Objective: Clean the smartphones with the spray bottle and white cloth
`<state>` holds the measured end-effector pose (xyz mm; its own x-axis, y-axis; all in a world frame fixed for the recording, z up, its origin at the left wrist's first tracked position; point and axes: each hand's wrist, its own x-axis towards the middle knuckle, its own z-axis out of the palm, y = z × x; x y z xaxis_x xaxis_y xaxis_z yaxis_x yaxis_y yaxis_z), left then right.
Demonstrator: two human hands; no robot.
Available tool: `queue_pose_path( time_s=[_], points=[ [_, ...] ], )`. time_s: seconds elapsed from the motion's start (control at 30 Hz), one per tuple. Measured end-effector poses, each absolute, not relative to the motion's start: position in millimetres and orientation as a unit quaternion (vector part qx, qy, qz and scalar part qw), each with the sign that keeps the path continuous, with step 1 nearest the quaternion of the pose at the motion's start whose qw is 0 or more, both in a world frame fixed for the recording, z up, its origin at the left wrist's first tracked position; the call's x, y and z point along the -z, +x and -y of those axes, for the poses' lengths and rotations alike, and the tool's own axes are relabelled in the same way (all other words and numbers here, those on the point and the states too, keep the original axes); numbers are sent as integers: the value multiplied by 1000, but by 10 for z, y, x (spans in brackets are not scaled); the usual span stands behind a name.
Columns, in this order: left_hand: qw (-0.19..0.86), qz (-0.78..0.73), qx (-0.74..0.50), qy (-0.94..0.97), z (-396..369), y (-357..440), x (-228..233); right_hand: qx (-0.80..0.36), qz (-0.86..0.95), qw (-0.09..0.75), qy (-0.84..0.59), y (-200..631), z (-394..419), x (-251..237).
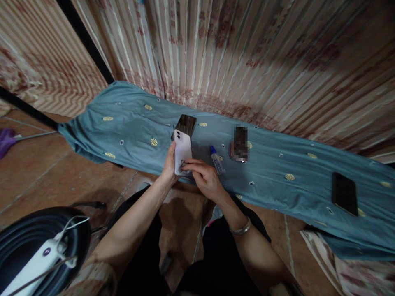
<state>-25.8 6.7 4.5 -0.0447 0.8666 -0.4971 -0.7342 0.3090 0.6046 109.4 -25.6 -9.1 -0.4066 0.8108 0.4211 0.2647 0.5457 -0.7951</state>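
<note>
**Two hands on a white phone above a blue cloth**

A long blue cloth (129, 135) with small yellow motifs is spread over the bench and stretches away on both sides of the fingers, its near edge hanging just below them. A striped curtain (247, 53) rises beyond the fingers, past the cloth's far edge. On the tiled floor (37, 172), well to the left of the fingers and nearer the person, sits a round black tub (18, 242) with a white power strip (33, 263) lying across it.

The white phone (182, 152) is held back side up, just over the near edge of the cloth. Its long axis runs away from the person, with the camera end pointing to the far side and the lower end toward the body. The left hand (169, 164) grasps it along its left edge, fingers wrapped behind it and thumb on the side. The right hand (203, 177) is curled, its fingertips (187, 165) pressed on the phone's lower end; whether they pinch something small there I cannot tell.

A dark phone (186, 123) lies just beyond the fingers, touching the white phone's far end. A second dark phone (345, 193) lies well off to the right. A blurred flat device (240, 144) lies right of the fingers, and a small clear bottle with a blue cap (217, 160) lies just beside the right hand's knuckles.
</note>
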Motion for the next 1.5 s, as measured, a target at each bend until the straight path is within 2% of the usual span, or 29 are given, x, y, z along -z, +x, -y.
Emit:
queue_pose_path(
  time_s=[0.2,0.47,1.23,1.5],
  points=[
    [694,-416,-582,78,-50,-226,-75,-294,783,414,-359,1120,220,133],
    [692,-429,-577,68,-63,-271,-54,-306,787,405,-351,1121,228,134],
    [709,-450,-536,90,104,-149,-134,-202,748,429,-463,1093,76,337],
    [679,-483,-543,107,143,-63,-162,-176,740,400,-511,1099,4,358]
  ],
)
